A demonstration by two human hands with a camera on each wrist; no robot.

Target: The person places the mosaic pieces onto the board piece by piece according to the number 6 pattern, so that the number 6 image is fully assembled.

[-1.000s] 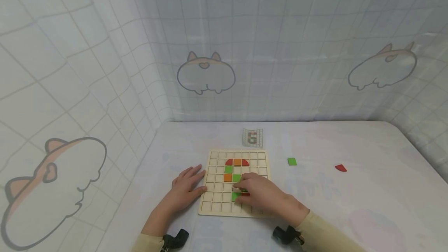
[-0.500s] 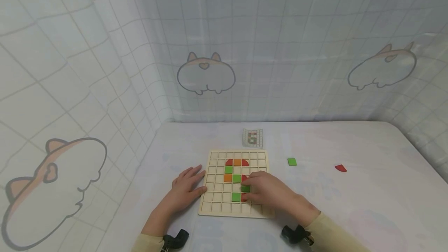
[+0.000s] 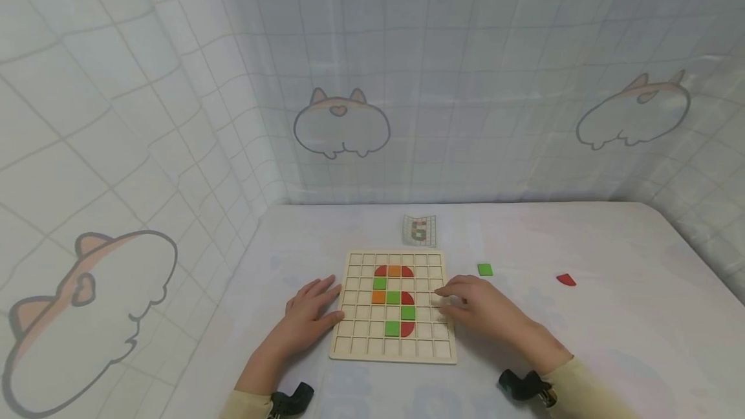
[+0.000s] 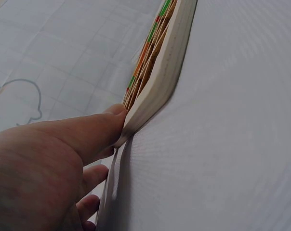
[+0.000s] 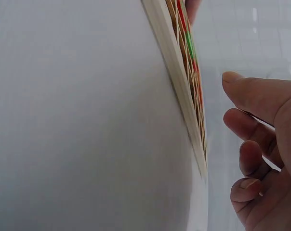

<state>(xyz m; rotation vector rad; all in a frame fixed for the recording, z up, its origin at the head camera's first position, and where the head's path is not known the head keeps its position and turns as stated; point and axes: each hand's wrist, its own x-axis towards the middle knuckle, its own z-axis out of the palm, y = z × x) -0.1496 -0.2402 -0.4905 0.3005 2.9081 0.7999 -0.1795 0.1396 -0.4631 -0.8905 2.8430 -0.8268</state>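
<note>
A wooden grid board lies flat in front of me. Set in its cells are green squares, orange squares and red quarter-round pieces. My left hand rests along the board's left edge with its fingers spread; the left wrist view shows the thumb touching the corner. Over the right edge of the board hovers my right hand, its fingers loosely bent and nothing between them. In the right wrist view a gap shows between thumb and index finger, apart from the board.
A loose green square lies right of the board, and a red quarter-round piece farther right. Behind the board is a small card printed with a coloured grid pattern. A curtain with a tile pattern closes off the back.
My right hand has drawn back to the right from the middle of the board, uncovering the green and red pieces there. The left hand has stayed in place.
</note>
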